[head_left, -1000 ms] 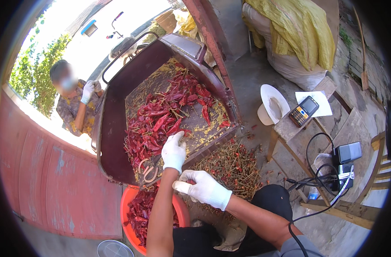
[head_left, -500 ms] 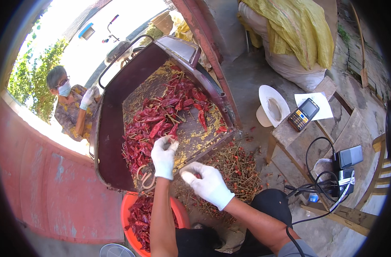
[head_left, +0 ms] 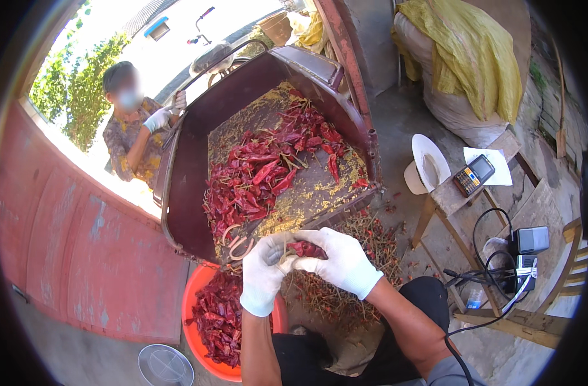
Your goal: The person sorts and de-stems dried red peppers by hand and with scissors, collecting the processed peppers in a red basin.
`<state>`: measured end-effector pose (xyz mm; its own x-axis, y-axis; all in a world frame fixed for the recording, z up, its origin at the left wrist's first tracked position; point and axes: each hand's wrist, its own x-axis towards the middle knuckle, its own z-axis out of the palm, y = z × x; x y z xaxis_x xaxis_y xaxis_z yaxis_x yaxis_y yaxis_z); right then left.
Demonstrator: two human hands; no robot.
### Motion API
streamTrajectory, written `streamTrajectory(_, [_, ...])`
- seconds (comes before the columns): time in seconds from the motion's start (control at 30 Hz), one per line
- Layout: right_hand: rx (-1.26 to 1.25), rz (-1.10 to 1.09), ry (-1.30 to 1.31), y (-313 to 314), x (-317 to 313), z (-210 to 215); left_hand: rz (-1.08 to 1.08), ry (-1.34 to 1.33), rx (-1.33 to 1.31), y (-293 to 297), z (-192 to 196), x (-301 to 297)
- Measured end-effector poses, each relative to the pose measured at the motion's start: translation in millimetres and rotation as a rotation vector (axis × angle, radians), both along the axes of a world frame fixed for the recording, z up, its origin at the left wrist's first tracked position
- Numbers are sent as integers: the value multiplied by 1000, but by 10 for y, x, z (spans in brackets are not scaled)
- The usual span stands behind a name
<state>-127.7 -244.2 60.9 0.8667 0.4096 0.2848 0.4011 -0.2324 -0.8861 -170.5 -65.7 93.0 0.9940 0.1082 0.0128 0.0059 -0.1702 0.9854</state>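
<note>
Both my hands wear white gloves and meet in front of the near edge of a dark maroon cart bed. A dried red chili pepper lies between them. My right hand is closed around its body, while my left hand pinches at its pale stem end. Fingers partly hide the pepper. In the cart lies a heap of red chili peppers with yellow seeds scattered about. Below my left wrist stands an orange-red tub with more red peppers in it. Loose stems cover the ground beyond my right hand.
Across the cart, a masked person in gloves stands at its far left side. To the right, a wooden bench carries a white hat, a handheld device and paper. Black cables lie nearby. A round sieve rests at lower left.
My hands, apart before, have come together around a chili pepper. The left moved down from the pepper heap, the right up and across. The view has shifted, and the other person's hands have moved.
</note>
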Motion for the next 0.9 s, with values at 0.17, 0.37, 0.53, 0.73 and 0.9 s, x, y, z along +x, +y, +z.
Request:
streamTrajectory(0.17, [57,-24,53,90,14,-53,42,26,-9,-30,-25,-45])
streamTrajectory(0.37, [-13,-28,38,122,25,-79,79,-88,446,-15,13,-70])
streamTrajectory(0.53, [-34,-48,-34,181,53,-210,63,-240,221,2,-48,-65])
streamTrajectory(0.73, [32,63,128,174,55,-170,50,-155,88,-34,-42,-68])
streamTrajectory(0.9, [279,296,818,142,-9,103,248,-142,180,-153,-87,-30])
